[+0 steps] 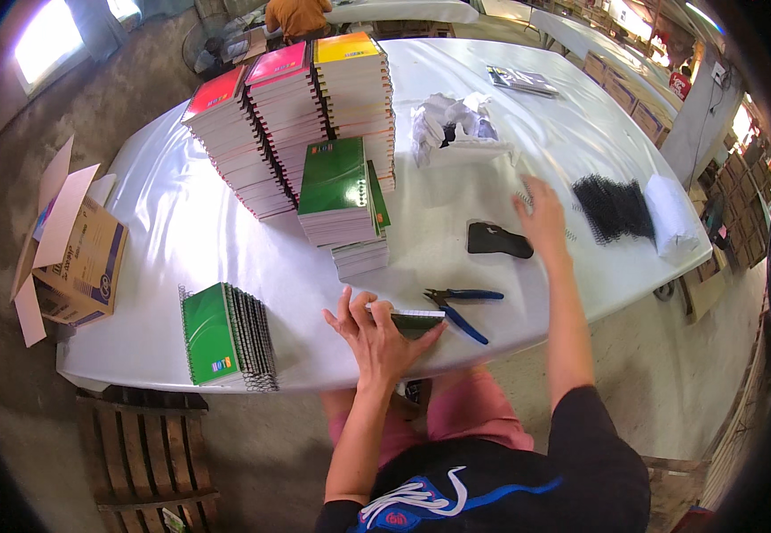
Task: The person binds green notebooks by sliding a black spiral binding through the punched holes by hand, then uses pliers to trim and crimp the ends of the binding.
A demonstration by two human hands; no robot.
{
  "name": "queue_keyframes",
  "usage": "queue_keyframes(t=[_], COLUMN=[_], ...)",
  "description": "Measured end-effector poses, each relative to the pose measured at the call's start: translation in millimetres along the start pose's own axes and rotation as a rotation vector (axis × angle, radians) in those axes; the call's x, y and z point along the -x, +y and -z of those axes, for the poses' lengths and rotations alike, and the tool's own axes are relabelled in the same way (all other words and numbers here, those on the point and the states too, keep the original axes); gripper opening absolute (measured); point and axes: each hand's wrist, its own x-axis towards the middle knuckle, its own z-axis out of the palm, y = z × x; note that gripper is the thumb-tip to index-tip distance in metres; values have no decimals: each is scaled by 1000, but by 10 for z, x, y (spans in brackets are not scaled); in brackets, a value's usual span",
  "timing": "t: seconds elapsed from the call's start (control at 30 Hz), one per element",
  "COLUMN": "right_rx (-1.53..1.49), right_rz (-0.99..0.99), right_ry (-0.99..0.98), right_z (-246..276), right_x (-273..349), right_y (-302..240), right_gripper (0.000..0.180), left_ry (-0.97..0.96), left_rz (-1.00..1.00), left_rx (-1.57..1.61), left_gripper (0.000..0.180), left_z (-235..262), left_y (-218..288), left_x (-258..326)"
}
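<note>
At the table's near edge, my left hand [372, 338] grips a small dark-covered notebook [418, 322], its white page edge facing up between thumb and fingers. My right hand [543, 218] is over the right part of the table, closed around a thin dark spiral binding coil [526, 190] that shows on both sides of it; the fingers are slightly blurred. A flat black pouch-like thing [498, 240] lies just left of that hand. Between my hands rest blue-handled pliers [465, 306]. Farther right is a pile of black spiral coils [615, 210].
Tall stacks of notebooks [283, 120] rise at the back, with green notebooks [336, 182] before them. Spiral-bound green notebooks [216, 333] stand at the near left, by an open cardboard box [79, 258]. Crumpled white wrapping [461, 133] and a white roll [670, 216] lie on the right side.
</note>
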Motion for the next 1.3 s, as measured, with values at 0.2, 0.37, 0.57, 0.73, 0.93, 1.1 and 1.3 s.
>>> queue_keyframes(t=[0.2, 0.37, 0.57, 0.73, 0.93, 1.1, 1.3], right_rx=[187, 287, -501, -818, -948, -1022, -1115], right_rz=[-342, -177, -22, 26, -50, 31, -102], right_ry=[-340, -296, -381, -577, -633, -629, -713], right_z=[-313, 43, 459, 593, 451, 409, 410], right_x=[55, -67, 120, 603, 733, 696, 706], right_y=[878, 540, -454, -1342, -1373, -1320, -1289], right_gripper=[57, 68, 49, 28, 19, 21, 23], left_ry=[135, 113, 143, 150, 147, 172, 137], left_rz=[32, -15, -16, -16, -28, 2, -15], left_rx=[14, -22, -29, -66, -71, -58, -61], left_gripper=[69, 57, 48, 43, 42, 43, 41], left_z=[-36, -29, -30, 51, 37, 3, 25], left_y=[28, -71, -107, -152, -141, -130, -136], left_x=[-55, -51, -62, 0, 24, 28, 35])
